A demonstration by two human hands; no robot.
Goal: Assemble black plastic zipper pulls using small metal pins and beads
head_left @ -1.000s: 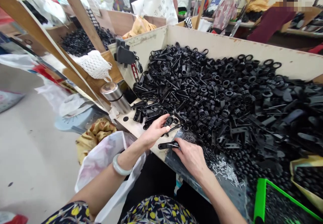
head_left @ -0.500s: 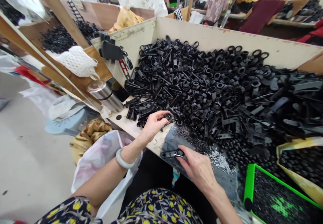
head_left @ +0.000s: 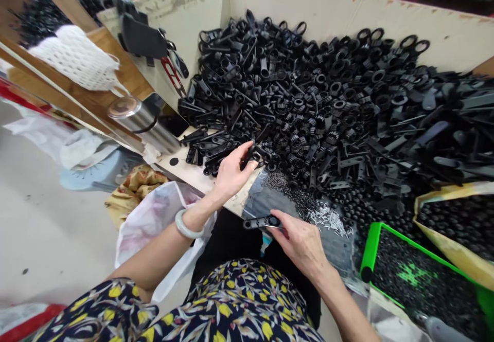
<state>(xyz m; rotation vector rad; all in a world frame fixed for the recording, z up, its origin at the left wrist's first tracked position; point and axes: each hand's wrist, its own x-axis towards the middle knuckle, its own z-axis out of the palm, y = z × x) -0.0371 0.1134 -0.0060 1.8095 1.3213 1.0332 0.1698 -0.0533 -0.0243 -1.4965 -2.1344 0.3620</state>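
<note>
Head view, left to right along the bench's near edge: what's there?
White mesh bag → steel flask → pale bangle → left hand pinching a small black plastic part → flat black plastic strip → right hand holding it → loose white pins → green-rimmed tray.

Long flat black plastic strip (head_left: 258, 222) pinched in my right hand (head_left: 301, 241): it lies about level, rounded end with a hole pointing left, held well clear of the heap of black parts (head_left: 316, 100). My left hand (head_left: 230, 173) grips a small black piece (head_left: 250, 156), mostly hidden by my fingers, right at the heap's near edge.
</note>
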